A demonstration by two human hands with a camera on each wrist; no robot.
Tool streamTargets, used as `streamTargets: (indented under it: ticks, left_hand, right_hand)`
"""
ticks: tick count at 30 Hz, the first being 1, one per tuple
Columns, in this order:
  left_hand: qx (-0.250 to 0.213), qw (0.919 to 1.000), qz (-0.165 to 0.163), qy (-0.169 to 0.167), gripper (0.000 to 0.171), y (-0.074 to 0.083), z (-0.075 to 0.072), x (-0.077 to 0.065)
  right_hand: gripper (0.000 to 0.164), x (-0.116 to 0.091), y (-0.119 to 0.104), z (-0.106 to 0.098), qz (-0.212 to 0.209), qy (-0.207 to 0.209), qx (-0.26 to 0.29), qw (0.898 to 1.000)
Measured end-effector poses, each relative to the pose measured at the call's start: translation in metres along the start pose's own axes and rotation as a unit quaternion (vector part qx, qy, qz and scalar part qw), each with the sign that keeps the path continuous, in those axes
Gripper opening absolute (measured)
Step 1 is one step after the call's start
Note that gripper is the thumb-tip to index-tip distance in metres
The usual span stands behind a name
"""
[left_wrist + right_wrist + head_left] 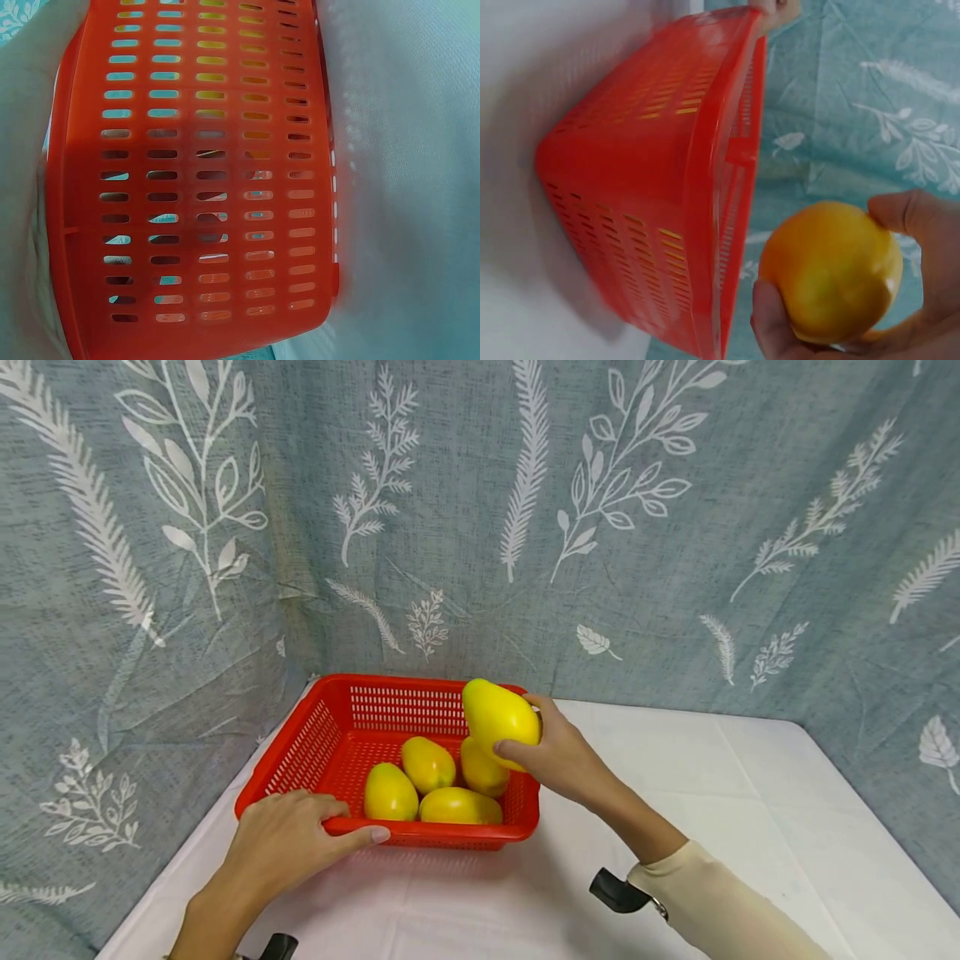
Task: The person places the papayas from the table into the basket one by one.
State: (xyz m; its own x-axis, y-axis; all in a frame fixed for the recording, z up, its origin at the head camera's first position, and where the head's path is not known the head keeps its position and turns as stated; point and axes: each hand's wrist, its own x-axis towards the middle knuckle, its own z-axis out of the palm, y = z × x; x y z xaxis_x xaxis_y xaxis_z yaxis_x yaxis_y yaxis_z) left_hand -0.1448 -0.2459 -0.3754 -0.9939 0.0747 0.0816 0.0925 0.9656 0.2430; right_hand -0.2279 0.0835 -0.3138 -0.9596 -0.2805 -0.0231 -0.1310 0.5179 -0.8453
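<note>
My right hand point(566, 752) holds a yellow mango point(501, 718) above the right side of a red plastic basket point(386, 835). In the right wrist view, thumb and fingers press round the mango point(832, 274) from opposite sides, beside the basket's rim. Several more yellow mangoes lie inside the basket, among them one mango point(392, 792) at the front and another mango point(429, 764) behind it. At the front left corner my left hand point(296, 839) grips the basket's rim, thumb along the front. The left wrist view is filled mostly by the slotted basket wall point(202, 255).
The basket stands on a table with a white cloth point(675, 760), toward its left side. A grey-blue curtain point(465, 510) with white leaf prints hangs behind the table and along both sides. The basket's back wall point(408, 710) stands close to the curtain.
</note>
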Motion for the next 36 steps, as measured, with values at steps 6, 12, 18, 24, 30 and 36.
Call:
streamTargets:
  ticks: [6,12,18,24,30,36]
  left_hand:
    - [-0.003,1.0000,0.002,0.001,0.074,0.000,0.002,0.001]
    - [0.001,1.0000,0.005,0.007,0.072,-0.001,0.002,0.002]
    - [-0.004,1.0000,0.002,0.002,0.071,-0.001,0.002,0.002]
    - [0.001,0.9997,0.011,0.022,0.070,0.000,0.003,0.001]
    - [0.002,0.9996,0.011,0.024,0.068,0.000,0.002,0.002]
    - [-0.004,1.0000,0.002,0.007,0.069,-0.001,0.001,0.004]
  right_hand:
    - [0.075,0.019,-0.002,0.006,-0.010,-0.056,-0.019,0.998]
    - [0.075,0.041,-0.004,0.013,-0.046,-0.087,-0.065,0.993]
    - [0.068,0.064,-0.008,0.015,-0.074,-0.124,-0.099,0.985]
    - [0.067,0.078,-0.013,0.017,-0.051,-0.138,-0.137,0.980]
    - [0.077,0.086,-0.014,0.022,-0.027,-0.155,-0.148,0.976]
    - [0.076,0.094,-0.012,0.030,-0.022,-0.159,-0.154,0.975]
